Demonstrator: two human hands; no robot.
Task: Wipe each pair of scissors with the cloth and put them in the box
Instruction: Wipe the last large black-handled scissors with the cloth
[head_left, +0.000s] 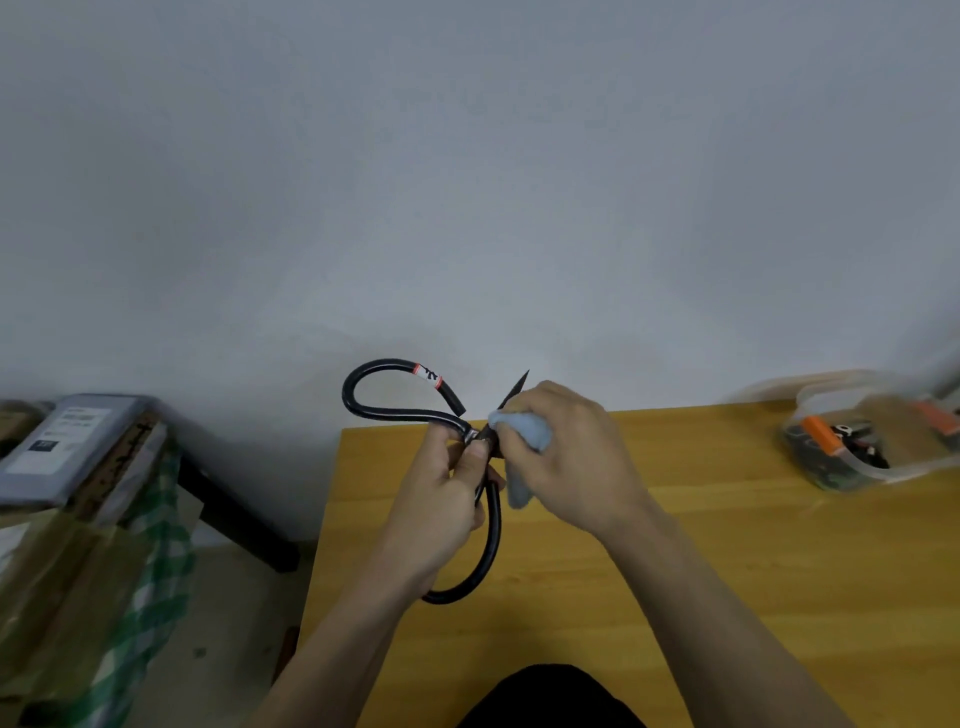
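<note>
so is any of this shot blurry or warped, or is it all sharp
Head view: sharpest at the centre, where the left hand holds the black loop-handled scissors and the right hand presses the pale blue cloth to them; the clear plastic box at the right edge is smeared; wide-angle bending curves the yellow wooden table; lighting is dim and even, no glare.

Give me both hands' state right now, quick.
Left hand: grips the scissors near the pivot.
Right hand: holds the cloth against the blades.
</note>
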